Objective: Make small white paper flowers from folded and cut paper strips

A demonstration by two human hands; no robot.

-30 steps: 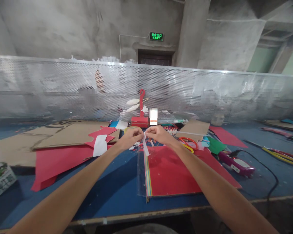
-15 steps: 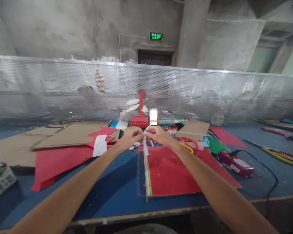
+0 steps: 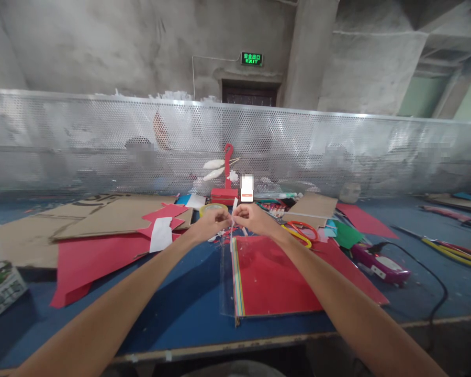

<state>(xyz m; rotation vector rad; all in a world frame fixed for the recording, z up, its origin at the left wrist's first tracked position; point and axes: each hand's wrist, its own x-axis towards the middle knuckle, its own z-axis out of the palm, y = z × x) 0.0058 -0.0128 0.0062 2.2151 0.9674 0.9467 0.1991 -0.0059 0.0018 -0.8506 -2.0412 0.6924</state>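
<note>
Where the two hands meet at the centre of the frame, a narrow white strip (image 3: 235, 203), apparently paper, stands roughly upright, its upper end rising above the fingertips and its lower end hanging toward the stack of red sheets (image 3: 278, 275). The left hand (image 3: 215, 220) and the right hand (image 3: 253, 217) are drawn close together, each with thumb and fingers pinched on the strip; the exact contact between them is too small to make out. The chief hazard, as judged here, is tearing or creasing: so slender a piece, gripped at its middle, would probably give way if the hands pulled unevenly or twisted. A second hazard is loss, since a loosened pinch could let the strip fall among the pale and red scraps (image 3: 220, 235) on the table (image 3: 172, 309) just below, where it would be hard to tell apart. Should it bear adhesive, which cannot be told, its free lower end might catch on the clear plastic sleeve (image 3: 227, 293) along the stack's left edge. Crowding adds risk: the tape roll (image 3: 213, 208) lies just beside the left hand, and the scissors (image 3: 308, 242), right of centre, lie near the right forearm, where a sideways sweep could knock them.
</note>
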